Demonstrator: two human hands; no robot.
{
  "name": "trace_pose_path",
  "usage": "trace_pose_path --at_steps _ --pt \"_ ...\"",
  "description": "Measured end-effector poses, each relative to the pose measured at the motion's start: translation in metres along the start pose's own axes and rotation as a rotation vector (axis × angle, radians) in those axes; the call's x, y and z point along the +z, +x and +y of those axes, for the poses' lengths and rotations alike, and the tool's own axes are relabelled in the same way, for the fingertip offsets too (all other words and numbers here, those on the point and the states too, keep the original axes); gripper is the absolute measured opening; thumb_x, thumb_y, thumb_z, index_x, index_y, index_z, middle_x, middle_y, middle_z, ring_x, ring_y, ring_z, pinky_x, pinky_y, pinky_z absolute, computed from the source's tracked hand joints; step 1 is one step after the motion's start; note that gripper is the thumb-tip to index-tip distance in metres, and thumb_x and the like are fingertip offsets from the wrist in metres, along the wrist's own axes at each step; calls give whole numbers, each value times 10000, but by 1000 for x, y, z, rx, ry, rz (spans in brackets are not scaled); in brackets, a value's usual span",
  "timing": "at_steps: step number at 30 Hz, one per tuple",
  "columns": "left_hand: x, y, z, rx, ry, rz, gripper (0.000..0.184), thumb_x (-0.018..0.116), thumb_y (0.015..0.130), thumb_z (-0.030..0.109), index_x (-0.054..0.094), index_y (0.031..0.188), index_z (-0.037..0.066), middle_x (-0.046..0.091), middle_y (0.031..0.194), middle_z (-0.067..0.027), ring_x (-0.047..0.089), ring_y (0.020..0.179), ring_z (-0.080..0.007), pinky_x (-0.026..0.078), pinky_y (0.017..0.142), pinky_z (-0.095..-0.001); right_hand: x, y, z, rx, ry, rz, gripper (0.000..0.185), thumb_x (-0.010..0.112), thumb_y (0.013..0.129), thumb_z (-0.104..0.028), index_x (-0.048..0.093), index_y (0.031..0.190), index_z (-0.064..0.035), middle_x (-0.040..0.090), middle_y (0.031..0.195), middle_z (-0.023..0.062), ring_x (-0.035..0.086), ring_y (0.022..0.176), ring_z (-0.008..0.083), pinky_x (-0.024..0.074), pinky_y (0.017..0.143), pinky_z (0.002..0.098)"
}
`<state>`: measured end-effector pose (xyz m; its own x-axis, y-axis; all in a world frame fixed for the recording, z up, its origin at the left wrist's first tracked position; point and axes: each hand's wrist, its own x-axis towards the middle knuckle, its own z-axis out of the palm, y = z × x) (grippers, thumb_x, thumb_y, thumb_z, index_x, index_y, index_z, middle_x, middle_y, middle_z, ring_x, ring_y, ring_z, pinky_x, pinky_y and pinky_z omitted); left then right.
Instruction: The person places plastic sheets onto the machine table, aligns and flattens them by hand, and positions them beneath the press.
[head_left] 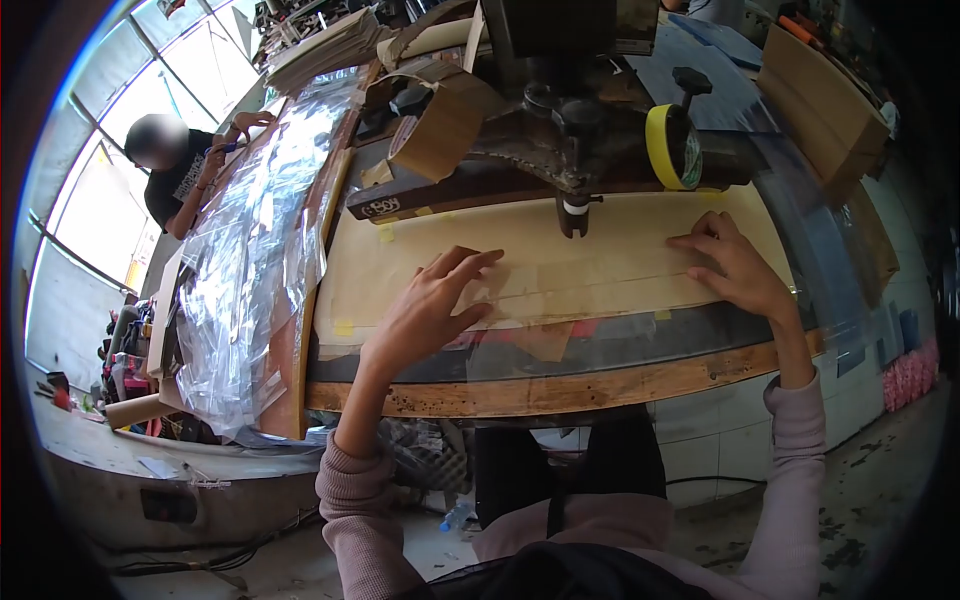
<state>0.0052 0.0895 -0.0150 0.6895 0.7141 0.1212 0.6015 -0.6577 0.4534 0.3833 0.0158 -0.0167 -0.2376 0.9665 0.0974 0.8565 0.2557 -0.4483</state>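
Observation:
A cream-coloured sheet [370, 280] covers the dark work surface, with small pieces of yellow tape at its edges. Over it lies a clear plastic sheet [600, 288], hard to make out except for its faint edges and glare. My left hand [432, 305] is over the left part of the cream sheet, fingers stretched out and thumb apart. On the right, my right hand [735, 268] has its thumb and index finger apart near the clear sheet. Neither hand visibly grips anything. Between them, a dark machine head [574, 205] with a forked metal tip hangs above the sheet.
A yellow tape roll [672, 147] and an open cardboard box [437, 130] rest on the machine's bar. Clear plastic sheets [255, 240] are piled at the left, with another person [180, 180] beyond them. A wooden edge [560, 390] borders the table's front.

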Motion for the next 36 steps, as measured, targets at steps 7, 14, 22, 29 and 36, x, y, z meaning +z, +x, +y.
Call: trace_pose_path --at_steps 7,14,22,29,36 --pt "2 -2 4 44 44 13 605 670 829 85 470 1397 144 574 1228 -90 553 1155 -279 397 996 -429 8 -2 0 -113 23 94 162 655 789 -12 539 900 -30 513 1004 79 484 989 269 427 872 392" --pt "5 -8 18 125 263 50 466 643 815 75 616 1261 208 609 1110 -16 577 1076 -195 346 949 -402 11 -11 -4 -167 -10 185 209 627 757 61 539 923 -29 541 885 73 541 876 254 423 829 371" --pt "14 -20 20 160 432 156 418 635 796 57 673 1179 220 617 976 22 594 1000 -142 356 961 -401 13 -38 -7 -280 -354 276 370 591 744 66 692 1075 -66 617 945 51 570 929 219 455 892 376" --pt "15 -41 34 72 610 116 445 598 822 53 615 1259 133 596 1307 -15 553 1215 -168 282 1103 -476 16 -64 -17 -186 -434 236 456 571 738 72 656 1172 -43 645 1107 81 580 1020 227 444 958 385" --pt "33 -55 71 43 488 15 626 548 885 380 453 1392 27 466 1420 -183 443 1337 -244 166 1162 -527 30 -84 -33 -28 -466 243 451 533 816 35 590 1259 -21 598 1295 103 527 1234 237 347 1084 465"
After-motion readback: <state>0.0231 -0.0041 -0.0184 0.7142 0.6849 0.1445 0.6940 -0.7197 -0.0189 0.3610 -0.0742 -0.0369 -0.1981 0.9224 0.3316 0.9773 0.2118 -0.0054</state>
